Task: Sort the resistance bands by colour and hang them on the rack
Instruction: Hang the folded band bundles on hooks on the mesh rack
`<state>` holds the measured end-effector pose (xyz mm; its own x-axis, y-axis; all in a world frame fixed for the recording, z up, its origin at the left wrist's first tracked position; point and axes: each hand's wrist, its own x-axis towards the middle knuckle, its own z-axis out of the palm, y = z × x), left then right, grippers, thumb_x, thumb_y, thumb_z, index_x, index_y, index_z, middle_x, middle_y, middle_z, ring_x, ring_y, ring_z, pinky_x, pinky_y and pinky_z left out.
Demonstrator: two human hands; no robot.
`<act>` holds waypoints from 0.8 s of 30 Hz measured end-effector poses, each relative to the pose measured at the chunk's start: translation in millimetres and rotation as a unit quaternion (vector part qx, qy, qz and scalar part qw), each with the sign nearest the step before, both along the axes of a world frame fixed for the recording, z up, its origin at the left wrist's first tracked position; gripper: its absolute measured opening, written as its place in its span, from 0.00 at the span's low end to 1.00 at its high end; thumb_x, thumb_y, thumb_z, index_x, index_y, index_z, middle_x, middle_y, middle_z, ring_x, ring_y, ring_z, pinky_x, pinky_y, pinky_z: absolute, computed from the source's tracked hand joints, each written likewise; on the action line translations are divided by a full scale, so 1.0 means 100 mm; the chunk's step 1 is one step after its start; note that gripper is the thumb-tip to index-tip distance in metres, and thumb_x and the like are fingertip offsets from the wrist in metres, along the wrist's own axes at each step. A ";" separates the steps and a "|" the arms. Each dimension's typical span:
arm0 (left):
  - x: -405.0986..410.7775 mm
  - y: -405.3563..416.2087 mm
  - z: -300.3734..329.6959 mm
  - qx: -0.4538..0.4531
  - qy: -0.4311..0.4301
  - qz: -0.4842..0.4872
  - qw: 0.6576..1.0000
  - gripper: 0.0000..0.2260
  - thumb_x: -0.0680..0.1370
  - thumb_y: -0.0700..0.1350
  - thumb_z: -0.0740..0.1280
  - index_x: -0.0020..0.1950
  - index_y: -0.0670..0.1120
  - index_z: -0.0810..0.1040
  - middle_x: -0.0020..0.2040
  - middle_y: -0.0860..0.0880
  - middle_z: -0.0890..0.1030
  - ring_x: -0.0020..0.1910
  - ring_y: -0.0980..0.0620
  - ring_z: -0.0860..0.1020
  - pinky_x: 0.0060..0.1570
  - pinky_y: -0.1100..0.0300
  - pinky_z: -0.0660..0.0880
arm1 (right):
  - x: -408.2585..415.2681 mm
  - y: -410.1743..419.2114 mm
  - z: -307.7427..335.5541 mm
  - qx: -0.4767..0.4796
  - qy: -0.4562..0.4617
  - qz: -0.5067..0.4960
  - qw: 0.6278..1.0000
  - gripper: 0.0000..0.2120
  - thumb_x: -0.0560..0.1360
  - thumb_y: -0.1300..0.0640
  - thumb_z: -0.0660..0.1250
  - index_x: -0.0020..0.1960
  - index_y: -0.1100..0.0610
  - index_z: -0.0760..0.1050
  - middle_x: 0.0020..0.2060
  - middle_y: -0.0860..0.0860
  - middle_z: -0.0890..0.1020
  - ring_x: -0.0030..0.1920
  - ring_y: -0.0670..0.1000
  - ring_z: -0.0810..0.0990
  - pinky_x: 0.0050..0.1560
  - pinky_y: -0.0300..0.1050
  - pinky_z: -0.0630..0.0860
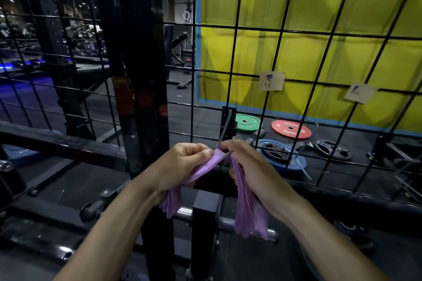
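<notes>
- Holding a bunch of purple resistance bands [247, 203] in both hands, low in front of the black wire grid rack [279, 29].
- Left hand [182, 164]: fingers curled, pinching the top fold of the bands, loose ends trailing down past the wrist.
- Right hand [249, 166]: fingers curled round the thicker share of the bunch, which hangs down below the palm.
- One darker band strand [225, 129] runs up from between the hands toward a black hook bracket [228, 121] on the grid; cannot tell if it is already looped on.
- Step in hand, by my read: squaring up the purple group and getting its loop onto the hook.
- To do it well: keep all loop tops stacked in one pinch, open the loop with the other hand, and lift it over the hook tip so no single band slips out.
- Check no other colour is mixed into the bunch; only purple shows here, though the lighting is dim.
- Risk: bands fan out and one drops behind the grid bars.
- Writing: the red weight plate [291, 129] on the floor has white lettering, seen upside down and too blurred to read.
- Two paper tags [271, 81] clipped on the grid carry small dark drawings, no legible text.
- Green weight plate [247, 123] and blue weight plate [283, 155]: no readable marks.
</notes>
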<state>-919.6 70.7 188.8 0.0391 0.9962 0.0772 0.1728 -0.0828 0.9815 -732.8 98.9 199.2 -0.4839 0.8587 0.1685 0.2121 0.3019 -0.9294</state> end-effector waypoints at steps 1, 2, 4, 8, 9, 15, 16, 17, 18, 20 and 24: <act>0.02 0.00 -0.01 -0.004 -0.011 0.005 1.000 0.12 0.83 0.45 0.65 0.48 0.37 0.81 0.28 0.50 0.72 0.26 0.56 0.68 0.25 0.64 0.66 | 0.00 -0.02 -0.06 0.008 0.022 -0.006 1.000 0.14 0.82 0.38 0.55 0.55 0.39 0.78 0.39 0.30 0.79 0.44 0.36 0.76 0.53 0.45 0.70; 0.04 0.00 -0.03 -0.006 -0.023 0.007 1.000 0.13 0.83 0.45 0.65 0.49 0.36 0.81 0.28 0.51 0.72 0.25 0.56 0.68 0.25 0.64 0.66 | 0.02 -0.04 -0.10 0.016 0.041 -0.014 0.999 0.14 0.81 0.36 0.55 0.58 0.37 0.76 0.43 0.30 0.79 0.47 0.36 0.77 0.55 0.45 0.71; 0.09 0.00 -0.04 -0.005 -0.039 0.003 0.999 0.12 0.83 0.46 0.65 0.48 0.38 0.81 0.28 0.51 0.72 0.26 0.56 0.67 0.25 0.63 0.65 | 0.05 -0.07 -0.16 0.026 0.073 -0.011 0.997 0.17 0.77 0.37 0.58 0.63 0.38 0.75 0.54 0.34 0.79 0.57 0.38 0.78 0.60 0.41 0.72; 0.15 -0.04 -0.07 0.006 -0.050 -0.003 0.999 0.11 0.83 0.47 0.64 0.45 0.44 0.80 0.29 0.50 0.72 0.26 0.56 0.68 0.25 0.63 0.66 | 0.05 -0.14 -0.22 0.124 -0.001 -0.018 0.992 0.17 0.77 0.51 0.65 0.66 0.44 0.72 0.59 0.41 0.78 0.59 0.39 0.76 0.56 0.29 0.69; 0.16 -0.06 -0.09 0.010 -0.053 0.004 0.999 0.12 0.83 0.48 0.64 0.44 0.45 0.80 0.30 0.50 0.72 0.26 0.55 0.68 0.25 0.63 0.66 | 0.04 -0.15 -0.24 0.162 -0.023 -0.034 0.986 0.14 0.79 0.55 0.64 0.64 0.45 0.73 0.57 0.42 0.78 0.58 0.40 0.76 0.56 0.30 0.70; 0.27 -0.19 -0.29 0.039 -0.093 0.010 0.995 0.15 0.85 0.50 0.61 0.48 0.43 0.82 0.35 0.45 0.77 0.32 0.53 0.73 0.32 0.61 0.72 | 0.00 -0.32 -0.16 0.143 -0.003 -0.019 0.989 0.12 0.83 0.61 0.56 0.48 0.50 0.76 0.40 0.49 0.81 0.41 0.48 0.79 0.41 0.40 0.74; 0.28 -0.19 -0.32 0.044 -0.107 0.006 0.993 0.15 0.85 0.51 0.61 0.52 0.42 0.82 0.39 0.40 0.81 0.36 0.49 0.76 0.37 0.58 0.74 | 0.01 -0.34 -0.15 0.115 0.019 -0.014 0.993 0.13 0.83 0.61 0.55 0.49 0.50 0.77 0.40 0.48 0.82 0.41 0.45 0.80 0.40 0.34 0.73; 0.27 -0.19 -0.35 0.048 -0.119 0.005 0.992 0.16 0.84 0.53 0.62 0.55 0.41 0.82 0.46 0.34 0.83 0.41 0.44 0.78 0.43 0.52 0.76 | 0.02 -0.34 -0.17 0.095 0.032 -0.019 0.995 0.13 0.83 0.61 0.55 0.51 0.50 0.78 0.41 0.45 0.83 0.42 0.43 0.80 0.41 0.31 0.72; 0.27 -0.20 -0.37 0.049 -0.132 0.007 0.990 0.18 0.83 0.55 0.63 0.56 0.41 0.81 0.51 0.30 0.82 0.46 0.42 0.78 0.49 0.47 0.75 | 0.02 -0.34 -0.20 0.084 0.034 -0.032 0.995 0.13 0.83 0.60 0.55 0.52 0.50 0.78 0.42 0.44 0.83 0.42 0.42 0.80 0.41 0.29 0.71; 0.26 -0.20 -0.41 0.039 -0.146 0.015 0.988 0.22 0.80 0.58 0.65 0.56 0.38 0.80 0.53 0.28 0.80 0.47 0.40 0.76 0.51 0.43 0.70 | 0.03 -0.33 -0.32 0.069 0.020 -0.062 0.995 0.13 0.83 0.59 0.56 0.50 0.52 0.78 0.42 0.46 0.83 0.43 0.47 0.80 0.40 0.35 0.72; 0.23 -0.26 -0.55 0.029 -0.141 0.004 0.990 0.17 0.80 0.53 0.65 0.57 0.40 0.81 0.54 0.30 0.81 0.49 0.41 0.77 0.54 0.43 0.72 | 0.04 -0.37 -0.58 0.026 0.010 -0.080 0.996 0.12 0.82 0.57 0.56 0.48 0.53 0.78 0.42 0.50 0.83 0.44 0.54 0.80 0.45 0.50 0.75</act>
<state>-896.4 44.8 133.6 -0.0001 0.9901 0.1403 -0.1067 -0.1395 0.9845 -729.1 61.8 141.3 -0.3372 0.9149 0.2222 0.2440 0.3128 -0.9179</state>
